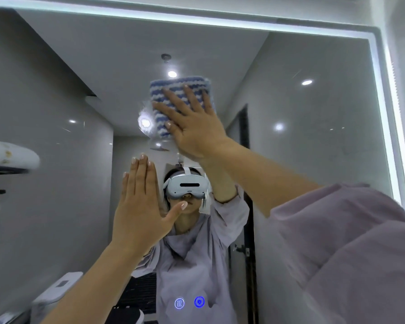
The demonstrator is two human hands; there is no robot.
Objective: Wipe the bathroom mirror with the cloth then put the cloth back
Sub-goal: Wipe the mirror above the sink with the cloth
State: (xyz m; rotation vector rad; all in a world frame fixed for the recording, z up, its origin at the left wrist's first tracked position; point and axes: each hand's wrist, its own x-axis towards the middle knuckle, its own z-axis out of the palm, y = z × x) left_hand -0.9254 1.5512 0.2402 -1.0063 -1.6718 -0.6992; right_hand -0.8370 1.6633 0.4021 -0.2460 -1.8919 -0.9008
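The bathroom mirror (313, 141) fills the view, framed by a lit white strip along its top and right edges. A blue and white striped cloth (173, 88) lies flat against the glass, high and near the middle. My right hand (194, 127) presses on the cloth with straight, spread fingers. My left hand (138, 211) is raised lower left of it, palm toward the glass, fingers straight and together, holding nothing. I cannot tell whether it touches the mirror.
Two lit blue touch icons (189, 302) glow at the mirror's lower middle. A smeared patch (145, 123) shows on the glass left of the cloth. In the reflection there is a person in a headset, a shelf with a towel (9, 157) at left and a toilet (56, 291).
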